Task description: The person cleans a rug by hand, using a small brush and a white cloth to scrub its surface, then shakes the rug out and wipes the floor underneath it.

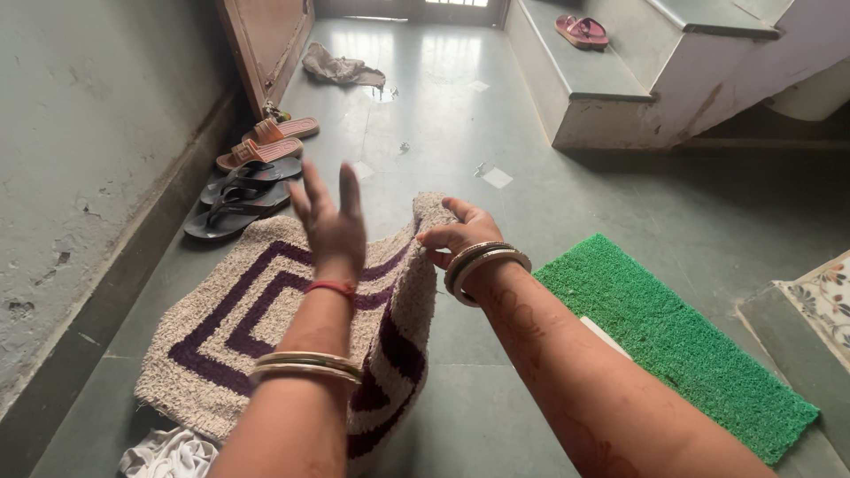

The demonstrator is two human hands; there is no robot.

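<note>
My right hand (460,232) pinched the beige-and-purple rug's (239,327) raised edge; my left hand (329,226) hovered above it, open and empty, fingers spread.

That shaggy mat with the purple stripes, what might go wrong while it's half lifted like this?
Only the right hand grips the beige mat; the left hand is open above it, so the raised edge might slip and flop down. Shaking it could scatter dust over the sandals and the white cloth nearby.
</note>
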